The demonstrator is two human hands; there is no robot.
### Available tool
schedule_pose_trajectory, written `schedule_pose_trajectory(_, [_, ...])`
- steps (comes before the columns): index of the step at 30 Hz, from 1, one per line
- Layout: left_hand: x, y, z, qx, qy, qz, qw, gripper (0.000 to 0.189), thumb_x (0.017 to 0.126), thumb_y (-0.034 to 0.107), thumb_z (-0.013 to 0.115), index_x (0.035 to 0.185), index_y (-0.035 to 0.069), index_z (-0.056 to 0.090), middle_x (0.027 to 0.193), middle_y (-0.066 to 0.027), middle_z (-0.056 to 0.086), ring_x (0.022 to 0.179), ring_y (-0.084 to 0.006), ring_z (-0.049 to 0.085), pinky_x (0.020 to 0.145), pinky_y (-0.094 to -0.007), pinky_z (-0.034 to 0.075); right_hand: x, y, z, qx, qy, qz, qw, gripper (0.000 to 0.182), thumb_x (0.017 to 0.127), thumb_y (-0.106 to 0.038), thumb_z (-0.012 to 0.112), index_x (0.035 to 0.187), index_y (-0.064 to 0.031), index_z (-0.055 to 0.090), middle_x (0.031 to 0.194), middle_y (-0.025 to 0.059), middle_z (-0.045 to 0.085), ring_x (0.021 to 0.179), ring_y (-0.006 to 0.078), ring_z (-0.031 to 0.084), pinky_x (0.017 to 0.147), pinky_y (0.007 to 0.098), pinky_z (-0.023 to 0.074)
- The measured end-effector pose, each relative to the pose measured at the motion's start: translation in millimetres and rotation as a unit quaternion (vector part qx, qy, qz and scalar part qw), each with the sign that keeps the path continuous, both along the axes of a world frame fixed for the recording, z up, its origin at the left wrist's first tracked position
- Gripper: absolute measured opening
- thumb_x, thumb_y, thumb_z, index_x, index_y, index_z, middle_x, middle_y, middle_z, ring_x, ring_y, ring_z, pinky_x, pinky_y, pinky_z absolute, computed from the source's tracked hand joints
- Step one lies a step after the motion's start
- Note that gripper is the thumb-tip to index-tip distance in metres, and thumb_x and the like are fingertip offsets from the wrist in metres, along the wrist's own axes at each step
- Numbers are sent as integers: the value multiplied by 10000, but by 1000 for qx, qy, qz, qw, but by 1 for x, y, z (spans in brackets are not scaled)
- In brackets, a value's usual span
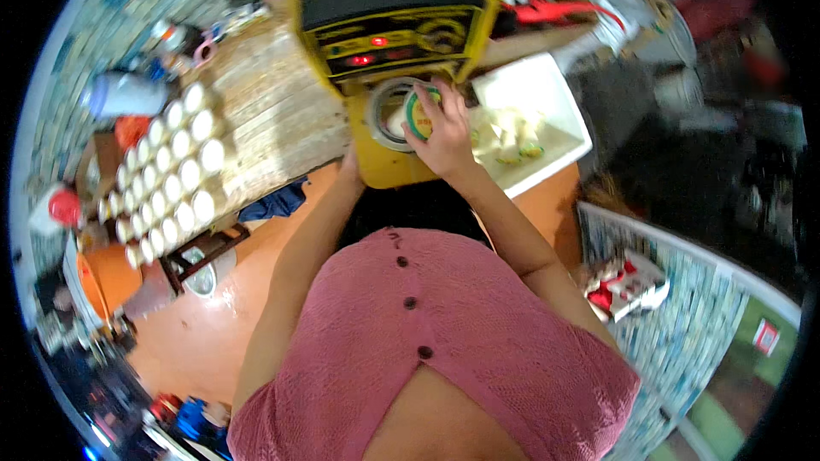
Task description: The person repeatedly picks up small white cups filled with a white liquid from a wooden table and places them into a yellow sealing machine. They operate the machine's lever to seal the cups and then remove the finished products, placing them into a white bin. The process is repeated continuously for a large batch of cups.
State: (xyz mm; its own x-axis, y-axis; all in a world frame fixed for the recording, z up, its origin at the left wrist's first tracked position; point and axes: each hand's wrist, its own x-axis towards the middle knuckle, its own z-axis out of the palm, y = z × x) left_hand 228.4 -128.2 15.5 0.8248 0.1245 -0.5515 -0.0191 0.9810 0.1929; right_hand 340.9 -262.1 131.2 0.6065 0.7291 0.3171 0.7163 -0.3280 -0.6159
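Note:
My right hand (446,134) has its fingers around a round piece with a green and yellow printed face (419,116), perhaps a sealed cup. It is tilted over the ring-shaped holder (378,131) in the yellow tray (400,174) of a yellow and black machine, likely a cup sealer (391,29). Something white shows inside the ring, partly covered by the printed piece. My left hand (351,168) is at the tray's left edge, its fingers mostly hidden, so its grip cannot be made out. Red lights glow on the machine's panel.
To the right stands a white foam box (557,141) with several green-rimmed cups (516,134). Rows of white-topped containers (173,186) cover the left part of the wooden table (275,96). A clear bottle (128,95) lies behind them. A red tool-like object (544,11) lies at the back right.

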Motion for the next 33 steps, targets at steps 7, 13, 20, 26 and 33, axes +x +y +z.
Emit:
schedule_pose_trajectory(7, [-82, -11, -29, -1, 2, 57, 998, 360, 888, 284, 456, 1158, 54, 521, 1110, -99, 585, 1081, -253, 505, 938, -403, 388, 77, -131, -118, 281, 505, -343, 740, 522, 859, -296, 509, 1312, -96, 344, 1229, 133, 411, 1109, 261, 407, 904, 408, 368])
schedule_pose_trajectory(13, [-150, -21, -53, -16, 99, 104, 990, 303, 870, 238, 489, 1110, 60, 532, 1117, -94, 569, 1051, -232, 516, 927, -391, 390, 132, -159, -266, 223, 697, -433, 527, 545, 787, -472, 549, 1185, -128, 408, 1220, 95, 376, 1046, 321, 404, 800, 503, 417])
schedule_pose_trajectory(20, [-159, -9, -51, -27, 192, 136, 971, 242, 892, 205, 467, 1086, 70, 519, 1149, -100, 552, 1090, -237, 496, 914, -390, 411, 183, -162, -323, 333, 709, -438, 442, 315, 851, -298, 493, 962, -3, 489, 864, 121, 537, 672, 237, 513, 565, 320, 484])
schedule_pose_trajectory(26, [-206, -12, -55, -57, 193, 209, 957, 258, 911, 202, 453, 1128, 62, 472, 1176, -97, 517, 1106, -225, 479, 903, -362, 412, 117, -81, -70, 330, 300, -406, 798, 227, 857, -104, 439, 1030, 12, 529, 937, 107, 578, 851, 208, 532, 758, 331, 431])
schedule_pose_trajectory(33, [-252, 23, -56, -37, 173, 237, 955, 278, 901, 199, 469, 1140, 56, 472, 1136, -95, 542, 1051, -212, 509, 874, -339, 425, -83, 89, 51, 219, 207, 53, 952, 182, 804, -13, 528, 984, 2, 547, 936, 107, 572, 862, 191, 541, 783, 305, 439])
